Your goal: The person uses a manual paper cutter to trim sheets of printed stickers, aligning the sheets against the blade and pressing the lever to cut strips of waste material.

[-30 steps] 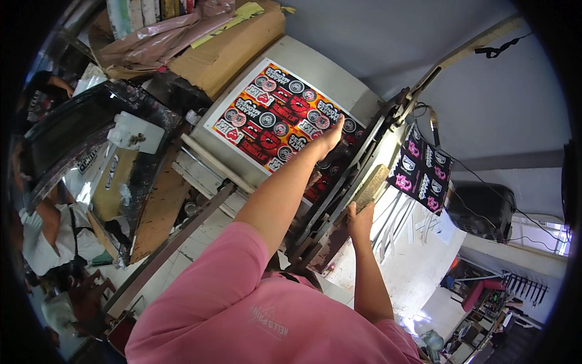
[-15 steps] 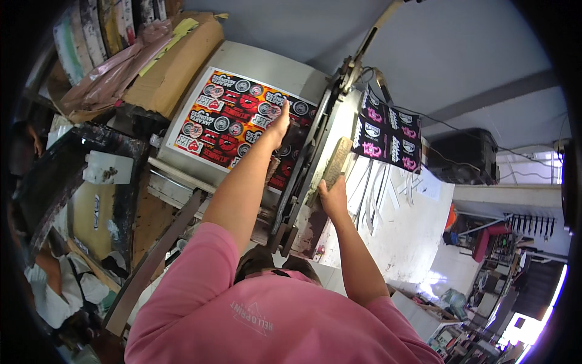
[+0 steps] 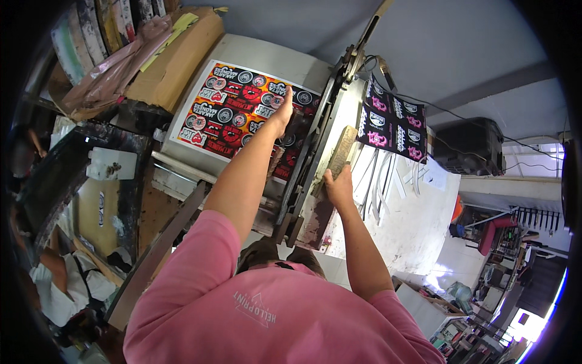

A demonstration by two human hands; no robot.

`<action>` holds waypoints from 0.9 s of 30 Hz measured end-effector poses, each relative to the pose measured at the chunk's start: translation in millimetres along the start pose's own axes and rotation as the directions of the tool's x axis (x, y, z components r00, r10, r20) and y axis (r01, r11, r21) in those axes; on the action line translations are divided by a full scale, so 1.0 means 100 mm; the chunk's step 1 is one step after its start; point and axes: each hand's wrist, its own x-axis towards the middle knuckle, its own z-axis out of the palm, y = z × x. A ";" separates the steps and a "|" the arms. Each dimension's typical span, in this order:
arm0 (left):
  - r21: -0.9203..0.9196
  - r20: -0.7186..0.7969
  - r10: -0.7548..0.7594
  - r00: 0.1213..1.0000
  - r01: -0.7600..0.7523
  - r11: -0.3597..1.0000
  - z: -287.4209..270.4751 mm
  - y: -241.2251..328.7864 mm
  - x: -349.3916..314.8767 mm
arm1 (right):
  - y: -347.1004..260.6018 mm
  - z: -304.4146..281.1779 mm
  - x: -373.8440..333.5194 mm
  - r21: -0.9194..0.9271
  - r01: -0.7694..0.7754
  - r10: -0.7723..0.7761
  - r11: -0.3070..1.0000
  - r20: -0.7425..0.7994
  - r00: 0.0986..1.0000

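Note:
My left hand lies on a printed sticker sheet in red, orange and black, its fingers stretched out toward the far side. The sheet rests on the pale bed of a paper cutter, up against a long dark metal bar. To the right of that bar, my right hand is closed on the near end of a worn wooden block. Its thumb shows on the left side; the other fingers are mostly hidden. Beyond the block lies a black sheet with pink and white prints.
Narrow trimmed strips lie on the white table at the right. A cardboard box stands far left, above stained screen frames. At the back right is a black crate. Another person's arm shows lower left.
The whole view has shifted slightly. Both hands keep about the same places on the sheet and the wooden block.

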 end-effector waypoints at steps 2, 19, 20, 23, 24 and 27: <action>-0.088 0.064 0.021 0.998 -0.016 0.996 -0.10 -0.03 0.07 | -0.02 0.00 0.01 0.001 0.010 -0.010 1.000 -0.002 1.000; 0.792 -0.250 0.866 0.432 -0.423 0.440 0.26 -1.34 -2.41 | 0.00 0.00 0.08 0.019 0.031 -0.032 0.999 0.047 0.998; 0.810 -0.254 0.879 0.403 -0.409 0.421 0.25 -1.50 -2.75 | 0.03 0.01 0.12 0.020 0.022 -0.023 1.000 0.060 0.998; 0.863 -0.193 0.846 0.498 -0.325 0.388 0.08 -2.16 -3.52 | 0.09 0.01 0.10 0.015 0.011 -0.012 1.000 0.069 0.998; 0.887 -0.174 0.817 0.550 -0.272 0.373 0.00 -2.38 -3.71 | 0.19 0.02 0.14 0.031 -0.006 0.004 1.000 0.079 0.997; 0.889 -0.382 0.752 0.538 -0.007 0.457 -0.11 -2.78 -4.00 | 0.04 -0.01 0.08 -0.065 0.025 -0.021 0.998 0.060 0.998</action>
